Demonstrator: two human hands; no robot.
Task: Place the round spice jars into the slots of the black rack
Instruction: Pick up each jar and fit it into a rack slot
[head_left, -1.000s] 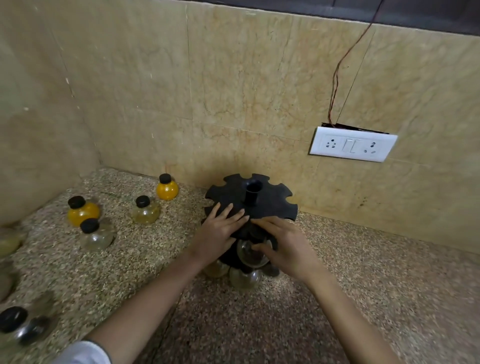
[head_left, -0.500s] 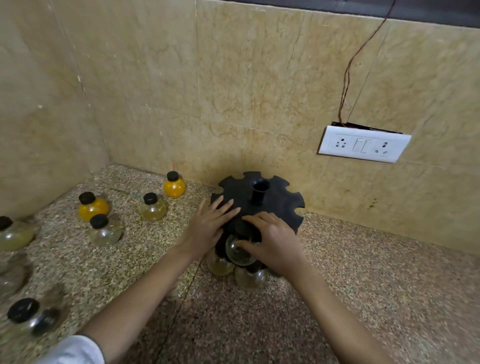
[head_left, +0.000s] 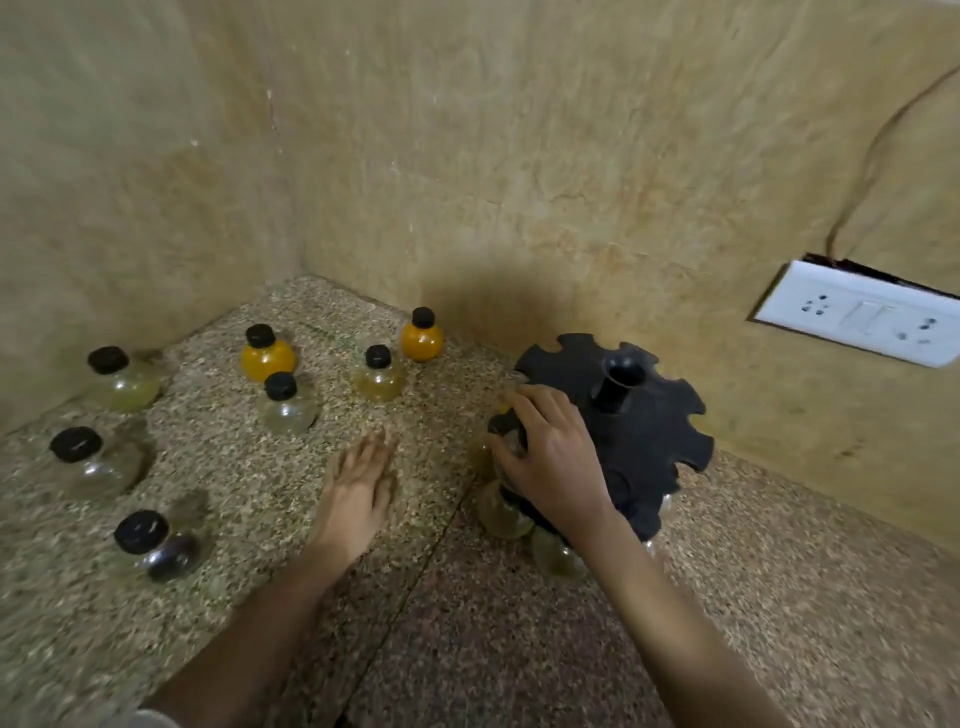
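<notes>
Spice jar (head_left: 503, 431) at black rack (head_left: 649, 415), near-left edge: right hand (head_left: 556, 462) fingers curled round it, probably seating its neck in a slot. Left hand (head_left: 358, 483) flat, fingers straight and empty, over bench (head_left: 467, 649), likely heading for loose jars (head_left: 284, 408) at left.

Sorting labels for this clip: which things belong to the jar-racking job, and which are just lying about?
Job: black notched plastic rack; seven loose round glass jars with black caps; clear capped jar at the rack, gripped by the right hand; left hand, open.
Lying about: white wall socket plate; dark wire above it.
</notes>
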